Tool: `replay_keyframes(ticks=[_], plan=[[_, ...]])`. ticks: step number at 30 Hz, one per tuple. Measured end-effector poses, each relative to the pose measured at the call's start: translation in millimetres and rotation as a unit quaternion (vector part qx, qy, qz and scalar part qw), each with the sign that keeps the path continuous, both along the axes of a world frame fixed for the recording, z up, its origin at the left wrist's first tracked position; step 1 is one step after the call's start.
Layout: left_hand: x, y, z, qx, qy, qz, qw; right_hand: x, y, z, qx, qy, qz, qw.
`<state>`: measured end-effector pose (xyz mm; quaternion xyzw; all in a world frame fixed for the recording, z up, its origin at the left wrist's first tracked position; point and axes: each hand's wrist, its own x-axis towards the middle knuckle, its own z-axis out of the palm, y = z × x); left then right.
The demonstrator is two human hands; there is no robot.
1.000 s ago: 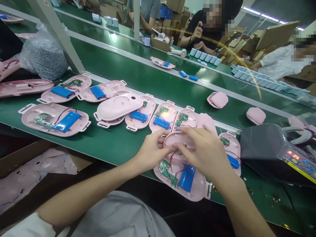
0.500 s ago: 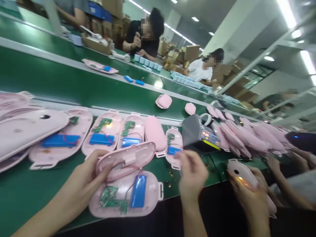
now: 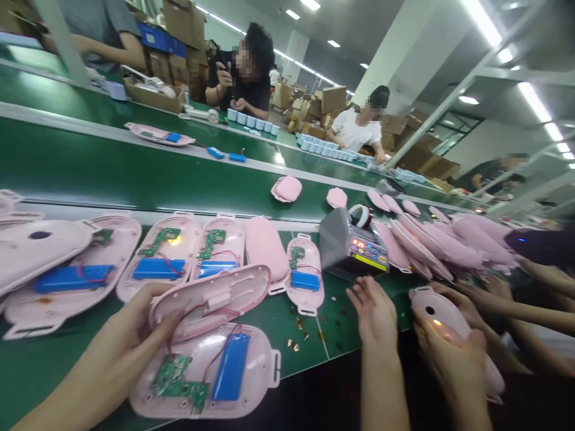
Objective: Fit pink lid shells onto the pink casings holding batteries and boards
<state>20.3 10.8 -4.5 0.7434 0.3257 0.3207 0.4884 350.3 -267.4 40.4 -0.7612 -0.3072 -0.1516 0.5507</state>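
My left hand point(image 3: 130, 341) grips one end of a pink plastic shell half point(image 3: 233, 293), held tilted with its inner side toward me. Thin wires run from it to the matching pink half point(image 3: 256, 383) below, which carries a green circuit board point(image 3: 173, 377) and a blue battery point(image 3: 232, 366). My right hand point(image 3: 375, 314) is open, palm up and fingers apart, with nothing in it. Just beyond its fingertips stands a grey tape dispenser point(image 3: 335, 245) with a lit display and a roll on top. Left of that hand lies a small open pink shell point(image 3: 308, 254) with its own battery.
Several open pink shells point(image 3: 164, 293) line the bench at left. Closed pink cases point(image 3: 426, 239) are piled at right, where a co-worker's hands point(image 3: 453, 353) hold another case. Copper-coloured scraps point(image 3: 294, 345) lie on the green bench point(image 3: 323, 335). Other people sit across the line.
My right hand has moved right, away from the small open shell to the front of the tape dispenser, and its fingers have spread. My left hand keeps its hold. The view has shifted slightly.
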Motion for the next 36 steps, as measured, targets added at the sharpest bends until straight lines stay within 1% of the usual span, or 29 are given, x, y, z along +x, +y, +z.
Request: replay_keyframes(ticks=[2,3,4,5,6,7,8,9,10,11,13,15,18,19,21,22,24,25,26,27,28,29,30,31,33,35,36], plan=[[1.3,-2.6,9.8,-0.002,0.008,-0.01,1.0,-29.9,32.7,-13.9,0.03,0.063,0.046,0.996],[2.0,-3.2,13.2,-0.005,0.007,-0.02,1.0,-48.8,51.2,-16.3,0.042,0.084,0.082,0.992],[2.7,-3.2,15.3,-0.011,0.004,-0.034,0.999,-68.6,69.9,-14.5,0.038,0.085,0.129,0.987],[3.0,-2.8,16.2,-0.02,-0.001,-0.049,0.999,-88.2,88.5,-9.0,0.014,0.064,0.188,0.98],[3.1,-2.3,16.1,-0.034,-0.009,-0.066,0.997,-106.2,106.8,-0.7,-0.027,0.018,0.257,0.966],[2.7,-1.9,15.2,-0.051,-0.02,-0.076,0.996,-122.0,124.8,8.6,-0.088,-0.047,0.325,0.94],[2.0,-1.7,13.8,-0.07,-0.032,-0.081,0.994,-135.0,142.3,17.2,-0.145,-0.107,0.384,0.906],[1.0,-1.8,12.1,-0.089,-0.044,-0.081,0.992,-145.2,158.9,23.7,-0.19,-0.158,0.428,0.87],[0.0,-2.0,10.2,-0.105,-0.057,-0.078,0.99,-152.6,174.3,27.3,-0.23,-0.196,0.457,0.836],[-1.0,-2.2,8.2,-0.119,-0.07,-0.075,0.988,-157.5,187.7,27.9,-0.261,-0.225,0.474,0.81],[-2.4,-2.4,4.3,-0.134,-0.092,-0.073,0.984,-161.8,207.7,21.8,-0.306,-0.27,0.483,0.775],[-3.2,-2.0,1.1,-0.146,-0.107,-0.078,0.98,-162.4,218.7,12.0,-0.326,-0.306,0.479,0.755],[-4.0,-0.7,-2.0,-0.165,-0.104,-0.075,0.978,-165.1,224.0,2.0,-0.324,-0.368,0.469,0.735],[-4.5,-0.3,-2.7,-0.164,-0.103,-0.074,0.978,-166.9,224.2,1.0,-0.319,-0.387,0.461,0.732],[-6.1,-0.2,-3.5,-0.147,-0.099,-0.078,0.981,-169.7,224.3,1.8,-0.305,-0.412,0.438,0.739],[-7.2,-0.6,-3.8,-0.136,-0.094,-0.082,0.983,-169.6,224.5,3.1,-0.296,-0.413,0.418,0.753],[-9.5,-1.9,-3.6,-0.122,-0.076,-0.085,0.986,-164.6,225.5,6.4,-0.291,-0.385,0.355,0.801],[-10.7,-2.7,-3.2,-0.118,-0.064,-0.078,0.988,-159.9,226.2,7.9,-0.302,-0.349,0.333,0.822],[-11.7,-3.6,-2.5,-0.115,-0.053,-0.067,0.99,-154.2,227.1,9.1,-0.318,-0.301,0.333,0.835],[-12.5,-4.3,-1.5,-0.113,-0.045,-0.058,0.991,-148.2,227.9,10.0,-0.339,-0.246,0.352,0.837],[-13.0,-5.0,-0.4,-0.111,-0.039,-0.054,0.992,-142.8,228.7,10.7,-0.357,-0.193,0.389,0.827],[-13.2,-5.6,0.7,-0.107,-0.039,-0.056,0.992,-138.6,229.2,11.2,-0.365,-0.151,0.433,0.81],[-13.1,-6.2,1.7,-0.103,-0.046,-0.063,0.992,-136.1,229.1,11.8,-0.361,-0.126,0.47,0.796],[-13.0,-6.9,2.4,-0.098,-0.055,-0.071,0.991,-135.6,227.8,12.7,-0.347,-0.122,0.488,0.791],[-13.5,-9.0,2.7,-0.088,-0.066,-0.085,0.99,-140.4,219.7,15.3,-0.299,-0.167,0.487,0.804],[-16.9,-11.2,2.1,-0.076,-0.056,-0.096,0.991,-152.3,201.0,16.8,-0.229,-0.265,0.455,0.819],[-20.2,-11.6,2.0,-0.061,-0.05,-0.114,0.99,-160.6,187.7,15.2,-0.19,-0.324,0.427,0.822]])
